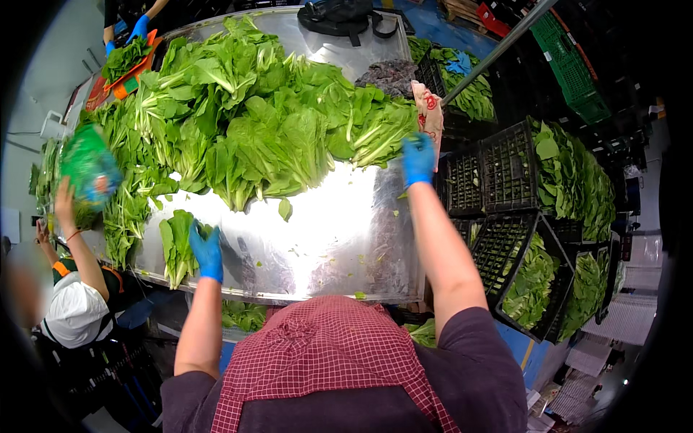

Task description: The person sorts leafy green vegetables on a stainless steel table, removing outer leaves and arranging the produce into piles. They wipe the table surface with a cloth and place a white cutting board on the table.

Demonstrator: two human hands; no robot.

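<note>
In a blue glove, my left hand (207, 250) touches the right side of a small bunch of leafy greens (180, 246) near the table's front edge. Its thumb and fingers are apart, with a bit of leaf showing between them; whether it grips the bunch is unclear. My right hand (418, 159), also blue-gloved, reaches to the right end of a large heap of leafy greens (270, 135). Its fingers are curled and partly hidden, beside a pale cloth with red print (429, 116). Under both hands is a shiny metal table (325, 233) with leaf scraps on it.
Black crates (509, 168) of greens are stacked at the right, near a slanted metal pole (498, 51). A black bag (341, 19) and a dark rag (389, 77) lie on the table. At the left, a person's hand (65, 203) holds a green plastic bag (89, 162); another gloved person holds an orange tray (132, 70).
</note>
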